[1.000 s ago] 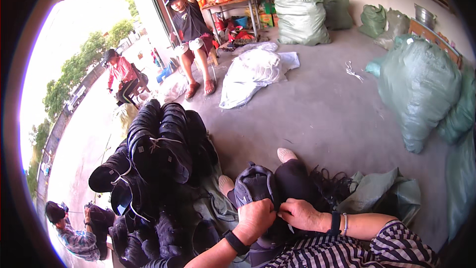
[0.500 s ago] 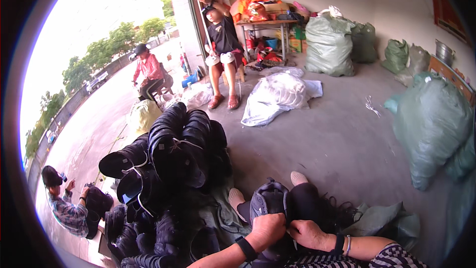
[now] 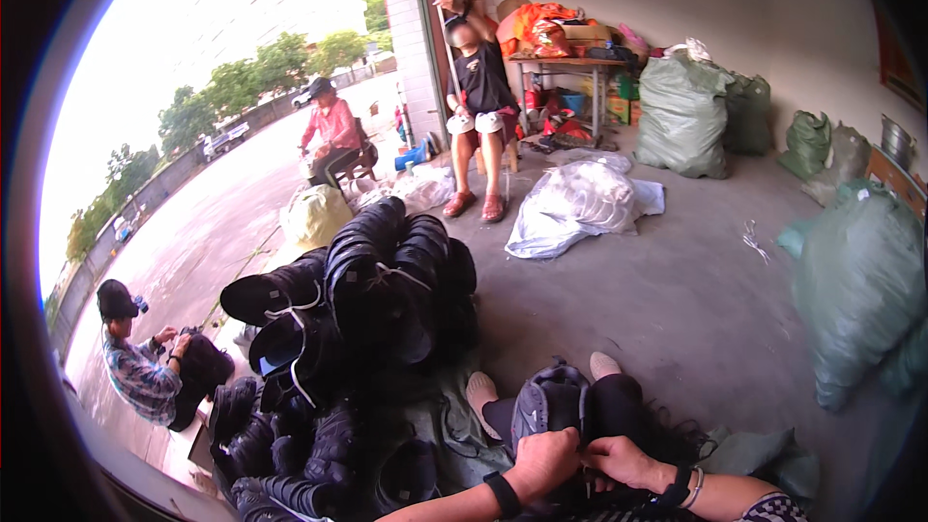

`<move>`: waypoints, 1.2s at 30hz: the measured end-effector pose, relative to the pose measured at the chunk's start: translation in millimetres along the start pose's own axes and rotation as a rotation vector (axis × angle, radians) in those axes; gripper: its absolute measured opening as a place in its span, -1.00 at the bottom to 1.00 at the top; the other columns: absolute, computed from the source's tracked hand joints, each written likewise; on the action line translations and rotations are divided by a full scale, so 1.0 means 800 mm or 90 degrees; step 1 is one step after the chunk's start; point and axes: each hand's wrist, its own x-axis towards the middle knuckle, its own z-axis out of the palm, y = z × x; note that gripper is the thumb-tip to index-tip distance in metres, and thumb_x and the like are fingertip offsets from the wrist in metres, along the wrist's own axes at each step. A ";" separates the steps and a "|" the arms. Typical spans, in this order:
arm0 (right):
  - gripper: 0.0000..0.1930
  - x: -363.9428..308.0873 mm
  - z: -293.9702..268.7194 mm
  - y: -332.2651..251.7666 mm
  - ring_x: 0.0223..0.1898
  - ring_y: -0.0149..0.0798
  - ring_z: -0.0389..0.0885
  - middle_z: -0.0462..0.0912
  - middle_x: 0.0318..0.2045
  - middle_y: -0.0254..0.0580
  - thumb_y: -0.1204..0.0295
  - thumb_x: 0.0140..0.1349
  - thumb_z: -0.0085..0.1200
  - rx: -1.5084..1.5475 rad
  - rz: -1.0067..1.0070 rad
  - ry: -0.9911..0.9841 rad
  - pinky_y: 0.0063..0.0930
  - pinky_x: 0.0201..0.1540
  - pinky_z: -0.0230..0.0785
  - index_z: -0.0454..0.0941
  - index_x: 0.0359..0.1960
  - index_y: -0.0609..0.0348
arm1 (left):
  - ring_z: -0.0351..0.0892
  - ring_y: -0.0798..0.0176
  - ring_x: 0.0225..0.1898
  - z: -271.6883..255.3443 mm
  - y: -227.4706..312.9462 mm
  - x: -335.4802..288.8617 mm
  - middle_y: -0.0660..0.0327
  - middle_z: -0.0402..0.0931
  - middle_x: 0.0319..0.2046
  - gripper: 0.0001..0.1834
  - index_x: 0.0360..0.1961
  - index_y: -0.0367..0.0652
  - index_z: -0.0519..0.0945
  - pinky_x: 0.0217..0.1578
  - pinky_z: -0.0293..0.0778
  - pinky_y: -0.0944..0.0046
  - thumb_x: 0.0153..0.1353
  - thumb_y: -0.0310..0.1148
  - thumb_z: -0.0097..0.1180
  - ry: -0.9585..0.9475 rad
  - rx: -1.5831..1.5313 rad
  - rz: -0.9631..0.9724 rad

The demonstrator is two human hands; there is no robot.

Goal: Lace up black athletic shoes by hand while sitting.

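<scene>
You have a grey concrete floor spread out ahead of you, and on your left a tall heap of nested black shoe uppers, with loose dark shoes lying at its near side. On your right bulges a big pale-green sack; a smaller green sack stands upright toward the back wall. Beyond the heap sits a co-worker in a black shirt, one arm raised to a long pale strip; a co-worker in a plaid shirt sits at your far left, hands together over something dark. Near the back wall, a table carries orange bags, and a white sheet bundle lies on the floor in front of it. The dark lace-up shoe is between your knees, its padded collar facing up. Your left hand is curled against that shoe, and your right hand is just beside it, fingers bent inward; the fingertips nearly meet, but you cannot tell what they pinch. Each wrist wears a black band, and your right one also has a thin pale bracelet.
</scene>
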 end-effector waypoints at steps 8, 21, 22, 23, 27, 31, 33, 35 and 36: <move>-0.76 0.002 -0.016 -0.027 -0.47 -0.13 0.64 0.63 -0.51 -0.12 0.30 0.18 0.12 -0.584 -0.211 0.045 -0.31 -0.40 0.48 0.50 -0.25 0.21 | 0.63 -0.09 -0.34 -0.005 0.004 -0.004 -0.03 0.60 -0.47 -0.75 -0.39 -0.16 0.58 -0.32 0.52 -0.02 0.12 -0.20 0.03 -0.035 -0.066 0.003; -0.67 0.020 -0.037 -0.086 -0.25 0.02 0.63 0.63 -0.38 -0.01 0.14 0.16 0.06 -0.792 -0.325 -0.181 -0.09 -0.16 0.45 0.48 -0.12 0.02 | 0.63 0.09 -0.41 -0.005 -0.007 -0.002 0.02 0.56 -0.50 -0.73 -0.07 -0.24 0.53 -0.42 0.50 0.18 0.25 -0.35 0.02 0.163 -0.605 -0.088; -0.69 0.026 -0.041 -0.082 -0.26 0.02 0.63 0.63 -0.40 -0.03 0.14 0.16 0.06 -0.786 -0.335 -0.189 -0.10 -0.17 0.45 0.51 -0.15 0.02 | 0.63 0.04 -0.39 0.009 -0.013 0.008 0.01 0.57 -0.49 -0.74 -0.09 -0.24 0.54 -0.40 0.51 0.16 0.25 -0.35 0.00 0.163 -0.433 -0.046; -0.71 0.029 -0.045 -0.076 -0.27 0.02 0.62 0.63 -0.41 -0.04 0.15 0.16 0.06 -0.780 -0.346 -0.196 -0.12 -0.17 0.45 0.53 -0.19 0.02 | 0.63 -0.01 -0.37 0.020 -0.018 0.014 0.00 0.58 -0.47 -0.75 -0.11 -0.24 0.55 -0.38 0.52 0.13 0.26 -0.35 -0.02 0.160 -0.261 -0.005; -0.77 0.019 -0.052 -0.044 -0.37 -0.03 0.63 0.62 -0.45 -0.12 0.20 0.11 0.14 -0.675 -0.516 -0.059 -0.22 -0.32 0.50 0.56 -0.31 0.04 | 0.63 -0.08 -0.33 -0.008 -0.003 0.032 -0.01 0.60 -0.42 -0.79 -0.28 -0.15 0.61 -0.33 0.56 0.08 0.20 -0.33 -0.05 -0.083 -0.043 0.010; -0.78 0.021 -0.050 -0.031 -0.41 -0.03 0.62 0.61 -0.48 -0.12 0.23 0.06 0.17 -0.634 -0.593 -0.010 -0.23 -0.35 0.50 0.56 -0.33 0.05 | 0.63 -0.09 -0.34 -0.012 -0.006 0.049 0.01 0.61 -0.46 -0.79 -0.37 -0.16 0.63 -0.35 0.56 0.05 0.13 -0.30 0.00 -0.161 0.036 0.051; -0.80 0.019 -0.051 -0.031 -0.45 -0.06 0.62 0.59 -0.52 -0.15 0.27 0.02 0.19 -0.651 -0.626 0.023 -0.26 -0.39 0.48 0.55 -0.37 0.06 | 0.64 -0.08 -0.34 -0.015 0.001 0.058 0.03 0.61 -0.49 -0.81 -0.41 -0.19 0.63 -0.36 0.56 0.04 0.09 -0.32 0.05 -0.166 0.042 0.057; -0.82 0.024 -0.049 -0.028 -0.47 -0.10 0.62 0.58 -0.53 -0.18 0.28 0.02 0.19 -0.670 -0.669 0.030 -0.29 -0.43 0.45 0.55 -0.39 0.05 | 0.66 -0.04 -0.35 -0.025 0.008 0.065 0.01 0.61 -0.48 -0.84 -0.40 -0.21 0.63 -0.38 0.56 0.05 0.05 -0.37 0.08 -0.300 0.100 0.059; -0.83 0.027 -0.050 -0.026 -0.49 -0.14 0.62 0.57 -0.55 -0.21 0.29 0.01 0.19 -0.693 -0.709 0.040 -0.31 -0.48 0.42 0.54 -0.40 0.04 | 0.66 -0.04 -0.35 -0.028 0.010 0.068 0.01 0.61 -0.48 -0.84 -0.40 -0.21 0.63 -0.38 0.56 0.05 0.05 -0.37 0.08 -0.302 0.103 0.060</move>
